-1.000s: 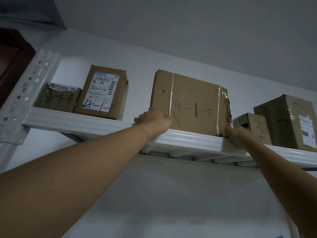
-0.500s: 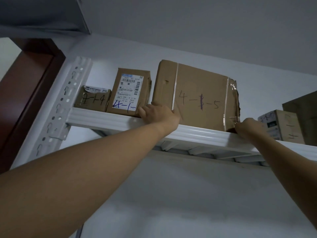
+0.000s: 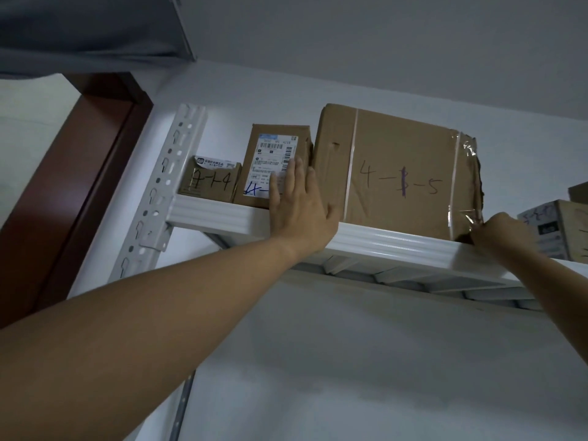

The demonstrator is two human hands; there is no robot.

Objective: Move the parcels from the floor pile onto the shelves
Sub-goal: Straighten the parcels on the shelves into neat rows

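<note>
A large brown parcel (image 3: 397, 173) marked "4-1-5" stands on the white top shelf (image 3: 397, 245), its taped right corner torn. My left hand (image 3: 299, 205) lies flat with straight fingers across the gap between this parcel's lower left edge and a smaller labelled parcel (image 3: 273, 144) beside it. My right hand (image 3: 499, 230) has its fingers curled round the large parcel's lower right corner at the shelf rim. Both arms reach up from below.
A small parcel (image 3: 210, 183) marked "4-1-4" sits at the shelf's left end beside the perforated white upright (image 3: 165, 186). More boxes (image 3: 547, 230) stand on the shelf at the right edge. A dark red door frame (image 3: 86, 173) is to the left.
The large parcel has slid left until it touches the labelled parcel. My left hand has opened flat and moved onto the labelled parcel. My right hand stays at the right corner.
</note>
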